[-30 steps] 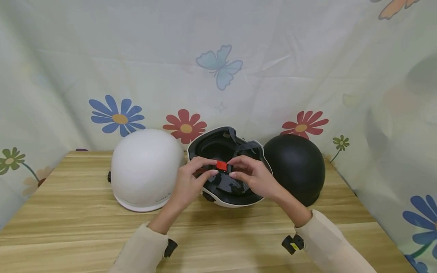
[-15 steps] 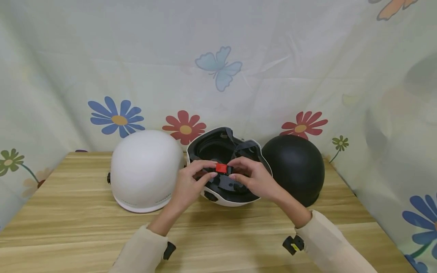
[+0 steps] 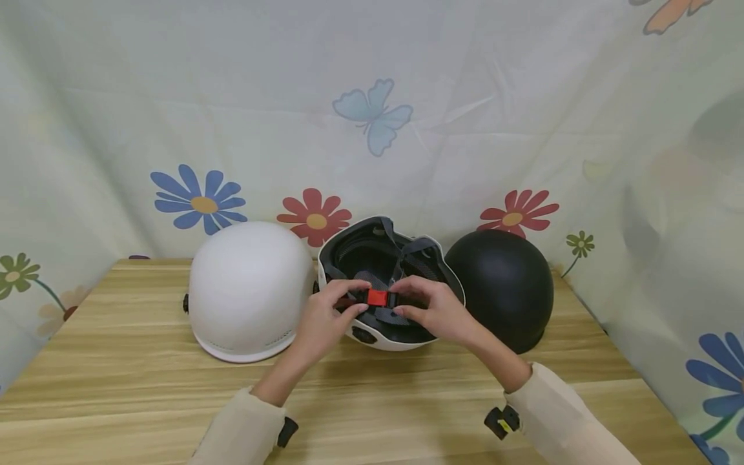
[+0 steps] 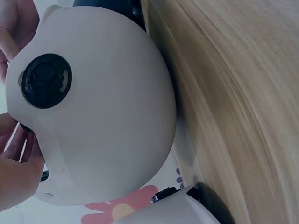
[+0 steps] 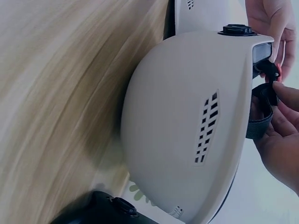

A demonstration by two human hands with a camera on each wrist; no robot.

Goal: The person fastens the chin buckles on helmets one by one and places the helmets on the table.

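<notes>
An upturned white helmet sits mid-table, its black lining and straps facing up. Over its opening, both hands hold the red and black chin-strap buckle, whose two halves look joined. The left hand pinches the buckle's left end between thumb and fingers; the right hand pinches the black end. In the right wrist view, a loop of dark strap hangs by the right fingers and a bit of red shows past the thumb. The left wrist view shows the shell and its black dial, with the buckle hidden behind.
A second white helmet stands dome-up close on the left. On the right a black helmet stands dome-up against the middle one. Behind the wooden table hangs a flower-printed cloth.
Both hands and the buckle have come slightly down toward the person, after staying nearly still before. The helmet has tilted a little; the grip on the buckle is unchanged.
</notes>
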